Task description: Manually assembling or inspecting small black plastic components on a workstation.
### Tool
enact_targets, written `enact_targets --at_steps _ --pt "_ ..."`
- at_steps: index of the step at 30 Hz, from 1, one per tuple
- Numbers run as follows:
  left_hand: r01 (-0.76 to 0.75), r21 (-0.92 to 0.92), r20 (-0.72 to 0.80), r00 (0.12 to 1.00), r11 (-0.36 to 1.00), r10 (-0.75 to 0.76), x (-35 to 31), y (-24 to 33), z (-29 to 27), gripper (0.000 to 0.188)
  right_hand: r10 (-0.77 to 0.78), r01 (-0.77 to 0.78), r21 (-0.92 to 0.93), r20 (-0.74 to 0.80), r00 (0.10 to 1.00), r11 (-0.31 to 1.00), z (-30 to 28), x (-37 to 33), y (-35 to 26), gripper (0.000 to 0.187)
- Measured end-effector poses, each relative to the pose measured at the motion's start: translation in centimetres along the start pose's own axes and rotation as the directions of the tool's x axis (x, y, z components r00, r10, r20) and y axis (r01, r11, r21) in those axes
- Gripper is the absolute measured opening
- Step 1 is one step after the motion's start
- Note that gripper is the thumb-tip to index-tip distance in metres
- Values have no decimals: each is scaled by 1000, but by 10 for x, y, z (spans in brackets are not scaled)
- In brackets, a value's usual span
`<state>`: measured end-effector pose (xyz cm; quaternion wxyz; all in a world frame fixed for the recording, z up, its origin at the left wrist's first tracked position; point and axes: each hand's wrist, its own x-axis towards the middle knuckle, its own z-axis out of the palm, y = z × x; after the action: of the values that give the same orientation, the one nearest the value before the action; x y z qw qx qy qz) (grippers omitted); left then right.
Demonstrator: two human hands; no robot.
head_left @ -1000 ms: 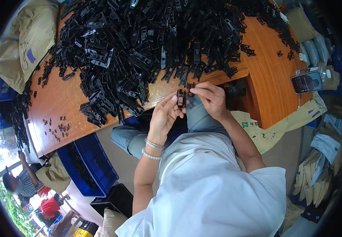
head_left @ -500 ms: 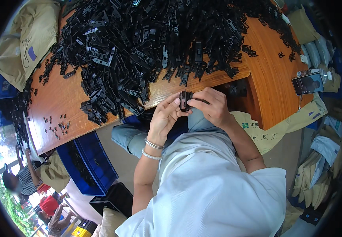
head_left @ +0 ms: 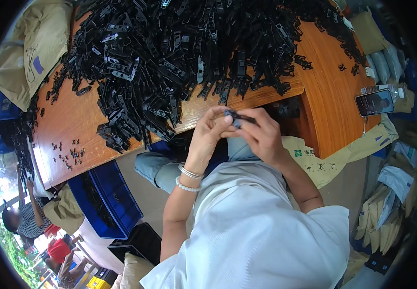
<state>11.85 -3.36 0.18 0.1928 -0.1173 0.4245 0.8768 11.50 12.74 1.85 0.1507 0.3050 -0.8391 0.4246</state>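
Note:
Between my two hands, just off the table's near edge, is a small black plastic part point(head_left: 236, 118), blurred by motion. My left hand point(head_left: 208, 132) pinches one end of it with thumb and fingers; a metal bangle and a white bead bracelet circle that wrist. My right hand point(head_left: 265, 135) grips the other side, its fingers curled and partly hiding the part. Beyond them a large heap of black plastic parts point(head_left: 170, 62) covers much of the wooden table point(head_left: 80, 123).
Small loose pieces point(head_left: 68, 153) lie at the table's left. A phone point(head_left: 374, 102) stands at the right beside paper sacking point(head_left: 333, 164). A blue crate point(head_left: 121, 192) is below the table at left. An open compartment point(head_left: 290, 120) lies under the right tabletop. Other people point(head_left: 27, 219) are far left.
The black part has turned in my fingers and now points more sideways. My left hand has shifted slightly right, and my right fingers have moved over the part.

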Motion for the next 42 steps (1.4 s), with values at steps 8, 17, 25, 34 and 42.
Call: enact_targets --at_steps 8,17,25,34,42 --pt "-285 861 483 719 -422 499 65 1 44 13 664 -537 425 -245 707 729 -9 -22 16 14" --pt "-262 965 236 823 -22 517 49 1 19 23 785 -614 572 -89 613 544 -3 -32 41 14" --pt "-275 473 -76 934 837 350 39 11 -2 24 755 -535 620 -149 638 574 0 -19 25 15" --pt "-22 300 -26 999 954 31 12 27 13 26 668 -558 537 -14 744 633 -7 -2 2 9" --pt "47 286 -83 996 957 -24 11 19 15 45 701 -547 652 34 712 524 -6 -1 -5 11"
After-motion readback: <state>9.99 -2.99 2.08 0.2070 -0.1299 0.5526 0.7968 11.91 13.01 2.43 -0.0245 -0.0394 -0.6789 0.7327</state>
